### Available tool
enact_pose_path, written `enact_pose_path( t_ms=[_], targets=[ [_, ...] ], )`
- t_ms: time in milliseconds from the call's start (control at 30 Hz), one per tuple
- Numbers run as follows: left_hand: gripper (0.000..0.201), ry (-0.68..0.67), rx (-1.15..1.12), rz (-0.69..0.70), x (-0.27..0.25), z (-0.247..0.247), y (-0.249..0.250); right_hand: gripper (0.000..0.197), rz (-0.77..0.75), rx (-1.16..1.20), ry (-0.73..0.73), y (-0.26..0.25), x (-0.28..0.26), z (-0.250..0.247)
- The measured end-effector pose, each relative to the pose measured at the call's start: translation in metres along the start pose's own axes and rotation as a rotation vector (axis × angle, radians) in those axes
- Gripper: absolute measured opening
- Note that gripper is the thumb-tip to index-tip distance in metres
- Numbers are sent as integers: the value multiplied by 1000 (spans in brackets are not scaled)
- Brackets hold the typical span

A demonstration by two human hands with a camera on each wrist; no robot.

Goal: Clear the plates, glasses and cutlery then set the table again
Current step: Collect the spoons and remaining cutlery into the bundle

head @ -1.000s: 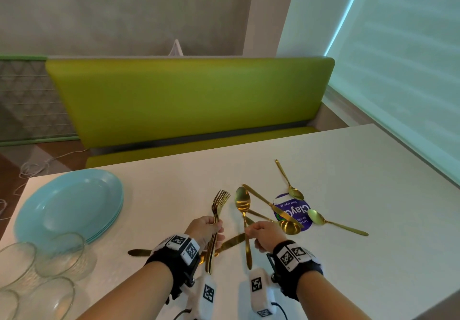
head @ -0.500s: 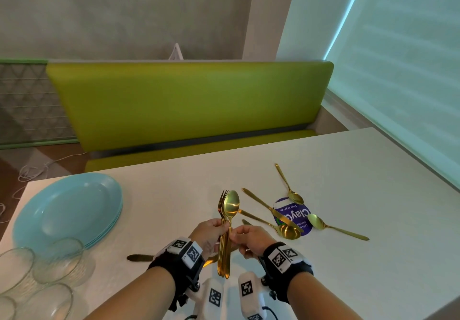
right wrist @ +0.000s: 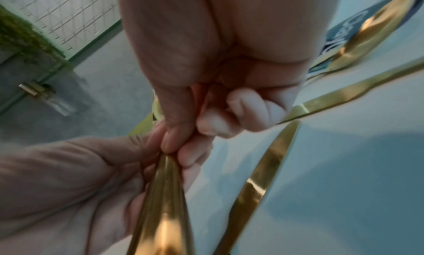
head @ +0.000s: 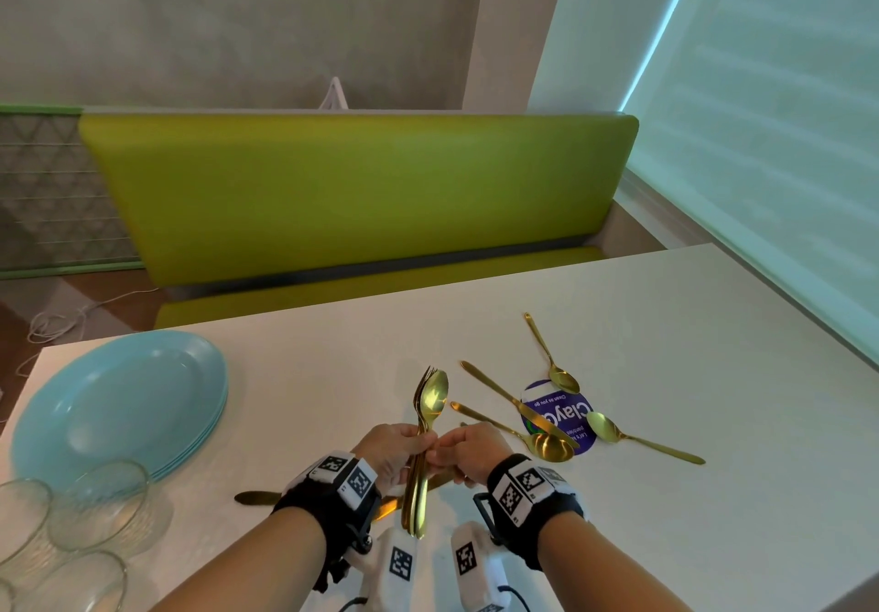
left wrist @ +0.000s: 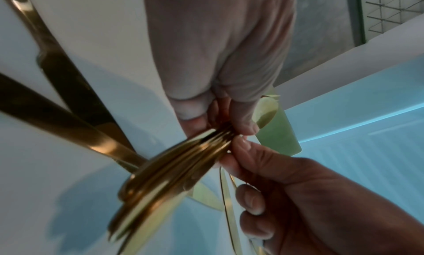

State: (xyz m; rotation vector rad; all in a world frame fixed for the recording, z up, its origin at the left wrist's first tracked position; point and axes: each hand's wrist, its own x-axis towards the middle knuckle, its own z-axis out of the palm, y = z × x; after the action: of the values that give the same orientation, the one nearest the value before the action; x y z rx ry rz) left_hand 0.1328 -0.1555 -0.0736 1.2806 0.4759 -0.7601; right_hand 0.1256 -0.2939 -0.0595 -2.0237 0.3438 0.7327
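Spoon [head: 435, 397] joined forks [head: 421, 390] in left hand [head: 397, 450].

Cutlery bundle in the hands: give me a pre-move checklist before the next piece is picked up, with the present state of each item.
1. Left hand grips the cutlery bundle: ok.
2. Right hand free for the next pick: not ok, its fingertips pinch the bundle.
3. Handles aligned in the bundle: ok in the head view; the wrist views are too blurred to confirm.
4. Loose pieces within view: ok, the long knife and three spoons lie near the round sticker.
5. Knives under the wrists noticed: cannot tell.
6. Plates stacked aside: ok.
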Motion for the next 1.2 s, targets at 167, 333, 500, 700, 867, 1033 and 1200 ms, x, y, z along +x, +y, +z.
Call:
enact_pose_path(
  t_ms=[167,333,500,700,867,1033,1200],
  targets=[
    [6,58,26,3,8,-5,1,13,-19,-89,9,-10,7,-4],
    [14,141,-4,18,14,-9,7,22,6,-474,241,-7,20,-38],
    [18,163,-15,-4,20,-15,10,29,111,-767,357,11,31,-66],
    [20,173,1,-17,24,-16,10,33,153,-928,344,27,34,-56],
    [16,159,78,-17,24,-16,11,30,82,-968,348,23,30,-52],
    [8,228,244,49,26,-14,23,26,-156,-1178,359,4,20,-53],
    [10,264,521,98,18,-12,35,30,-467,-1401,248,-18,5,-44]
  ],
)
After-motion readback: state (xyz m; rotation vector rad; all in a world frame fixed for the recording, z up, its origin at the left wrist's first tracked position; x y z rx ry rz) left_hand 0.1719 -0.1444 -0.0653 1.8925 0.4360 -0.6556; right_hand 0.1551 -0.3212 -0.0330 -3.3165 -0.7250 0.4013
